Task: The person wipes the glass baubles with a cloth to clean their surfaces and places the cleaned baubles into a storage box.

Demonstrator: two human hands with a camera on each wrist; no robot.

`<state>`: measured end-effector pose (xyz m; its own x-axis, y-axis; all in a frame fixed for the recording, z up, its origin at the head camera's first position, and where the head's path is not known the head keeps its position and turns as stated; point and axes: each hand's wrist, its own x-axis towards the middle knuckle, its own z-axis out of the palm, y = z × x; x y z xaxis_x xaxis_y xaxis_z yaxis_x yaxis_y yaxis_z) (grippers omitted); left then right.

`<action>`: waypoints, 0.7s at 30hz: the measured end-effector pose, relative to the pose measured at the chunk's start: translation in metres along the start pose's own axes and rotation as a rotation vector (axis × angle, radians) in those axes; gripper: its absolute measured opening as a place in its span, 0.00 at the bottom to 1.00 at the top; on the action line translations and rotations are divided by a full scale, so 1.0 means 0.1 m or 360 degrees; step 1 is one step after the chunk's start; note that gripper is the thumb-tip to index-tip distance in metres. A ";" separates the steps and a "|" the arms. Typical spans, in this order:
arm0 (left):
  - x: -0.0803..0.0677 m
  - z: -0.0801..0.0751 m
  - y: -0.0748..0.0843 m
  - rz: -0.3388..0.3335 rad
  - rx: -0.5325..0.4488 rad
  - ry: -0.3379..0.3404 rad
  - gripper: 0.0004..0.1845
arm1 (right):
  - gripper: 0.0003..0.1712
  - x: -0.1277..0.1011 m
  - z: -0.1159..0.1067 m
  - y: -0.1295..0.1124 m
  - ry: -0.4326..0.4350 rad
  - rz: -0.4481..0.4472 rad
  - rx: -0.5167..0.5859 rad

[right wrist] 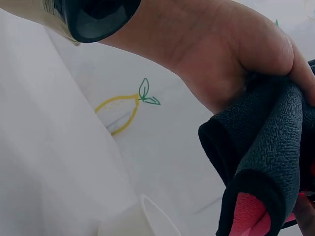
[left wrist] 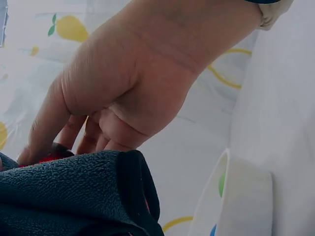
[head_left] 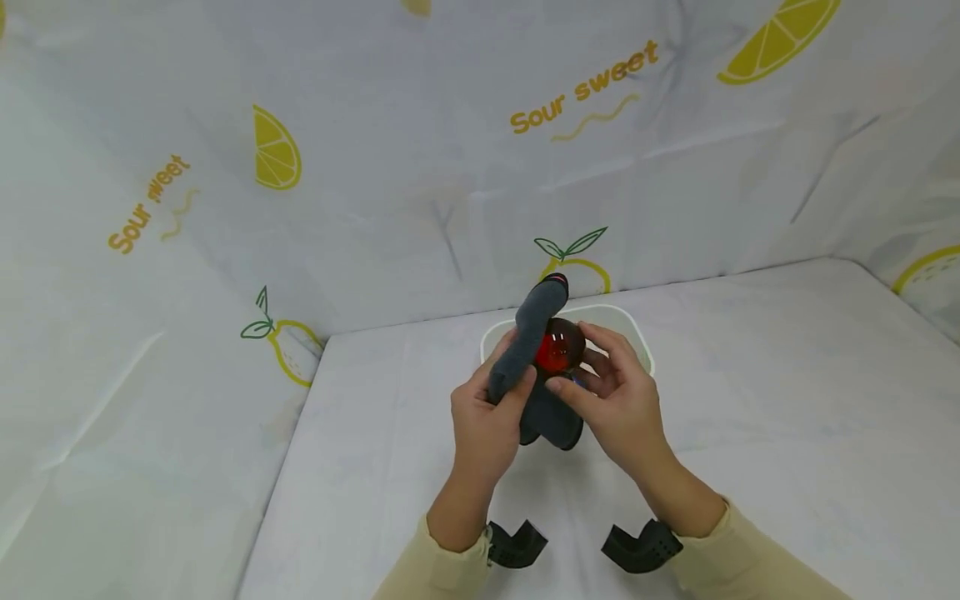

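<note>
I see my left hand (head_left: pixel 483 417) gripping the dark grey sock (head_left: pixel 525 358), thumb pressed on its fleece, above the white table (head_left: pixel 750 400). In the middle, a glossy red ball (head_left: pixel 557 350) sits against the sock. My right hand (head_left: pixel 611 392) pinches that ball, over the white bowl (head_left: pixel 637 333).

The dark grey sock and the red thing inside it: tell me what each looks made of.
Dark grey sock: looks like fleece or terry knit, matte, judging by the nubbly pile seen in both wrist views, with a pink lining. Red thing, held by the left hand and right hand: glossy and translucent with a bright highlight, probably plastic or glass; I cannot tell which.
</note>
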<state>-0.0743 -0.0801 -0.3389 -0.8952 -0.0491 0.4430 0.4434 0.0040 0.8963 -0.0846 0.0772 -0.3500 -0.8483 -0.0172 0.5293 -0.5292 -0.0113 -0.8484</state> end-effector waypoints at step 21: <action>-0.01 0.01 0.05 -0.0025 -0.0020 -0.0007 0.17 | 0.34 0.03 -0.11 -0.04 -0.0219 -0.0026 0.0173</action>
<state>-0.0715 -0.0791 -0.3350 -0.9021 -0.0450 0.4291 0.4299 -0.0095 0.9028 -0.0852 0.0887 -0.3451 -0.8247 -0.1529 0.5445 -0.5313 -0.1203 -0.8386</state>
